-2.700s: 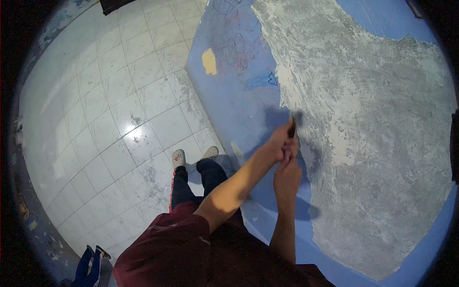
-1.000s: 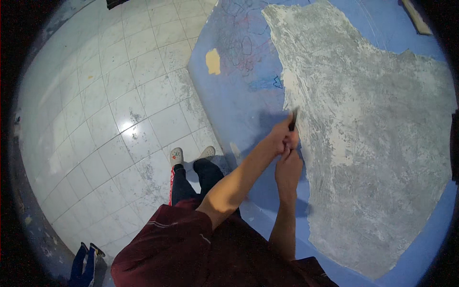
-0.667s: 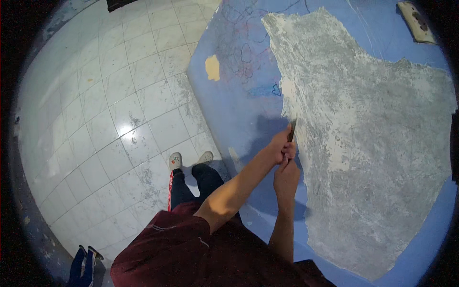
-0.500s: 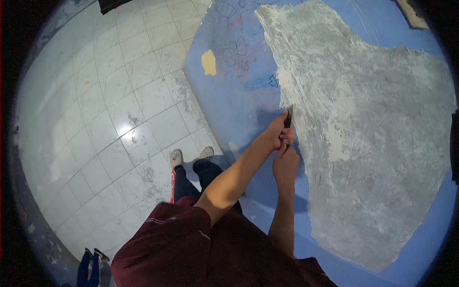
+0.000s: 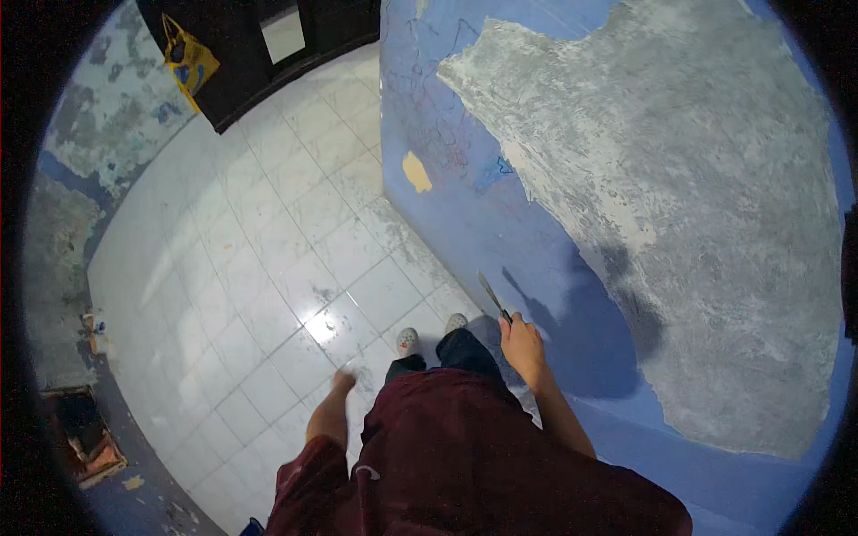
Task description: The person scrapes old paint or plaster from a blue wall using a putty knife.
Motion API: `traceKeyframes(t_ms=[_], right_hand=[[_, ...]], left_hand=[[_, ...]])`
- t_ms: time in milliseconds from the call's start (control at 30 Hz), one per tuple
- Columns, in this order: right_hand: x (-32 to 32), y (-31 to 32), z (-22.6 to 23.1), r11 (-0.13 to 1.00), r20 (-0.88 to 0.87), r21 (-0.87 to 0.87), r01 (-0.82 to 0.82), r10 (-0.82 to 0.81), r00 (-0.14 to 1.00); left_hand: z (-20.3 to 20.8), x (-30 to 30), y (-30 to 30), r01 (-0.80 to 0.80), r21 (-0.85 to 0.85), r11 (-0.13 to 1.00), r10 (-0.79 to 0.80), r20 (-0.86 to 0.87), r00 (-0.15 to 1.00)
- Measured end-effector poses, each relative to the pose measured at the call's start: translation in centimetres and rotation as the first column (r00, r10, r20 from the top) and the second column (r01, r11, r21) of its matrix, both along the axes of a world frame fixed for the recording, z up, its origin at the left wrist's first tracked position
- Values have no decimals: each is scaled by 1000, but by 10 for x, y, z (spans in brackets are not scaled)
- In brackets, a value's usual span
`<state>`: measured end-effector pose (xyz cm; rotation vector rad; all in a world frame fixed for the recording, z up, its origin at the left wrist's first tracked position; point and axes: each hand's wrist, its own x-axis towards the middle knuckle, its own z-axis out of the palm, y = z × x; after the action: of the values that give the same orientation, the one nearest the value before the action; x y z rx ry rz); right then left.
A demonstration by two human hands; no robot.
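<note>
My right hand (image 5: 522, 347) is closed around the dark handle of a putty knife (image 5: 491, 293). The narrow metal blade points up and away, a little apart from the blue wall (image 5: 572, 357), where its shadow falls. To the right of it, a large ragged patch of grey and whitish plaster (image 5: 715, 196) covers much of the wall. My left hand (image 5: 342, 382) hangs low over the floor at my left side, away from the wall. Motion smears its fingers, and nothing shows in it.
Glossy white floor tiles (image 5: 268, 295) lie left of the wall, under my light clogs (image 5: 408, 341). A yellow bag (image 5: 192, 62) hangs by dark furniture (image 5: 246, 54) at the far end. Peeling wall with a recessed opening (image 5: 80, 433) borders the left. A cream patch (image 5: 416, 171) marks the blue wall.
My left hand has let go of the putty knife and dropped to my left side. My right hand has drawn the knife back from the plaster's edge. The view has shifted left.
</note>
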<state>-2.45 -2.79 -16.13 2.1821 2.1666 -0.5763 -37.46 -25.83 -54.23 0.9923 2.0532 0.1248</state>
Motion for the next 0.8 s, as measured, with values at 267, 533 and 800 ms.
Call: traceKeyframes(t_ms=[267, 533, 800], right_hand=[[-13, 27, 12, 994, -122, -61, -85, 77, 990], [-39, 55, -2, 990, -233, -34, -136, 125, 964], [-52, 83, 30, 990, -395, 111, -92, 128, 910]], left_hand=[[174, -106, -275, -660, -665, 350, 879, -9, 476], [143, -1, -139, -495, -425, 758, 652, 501, 569], [170, 50, 278, -295, 300, 907, 132, 463, 876]])
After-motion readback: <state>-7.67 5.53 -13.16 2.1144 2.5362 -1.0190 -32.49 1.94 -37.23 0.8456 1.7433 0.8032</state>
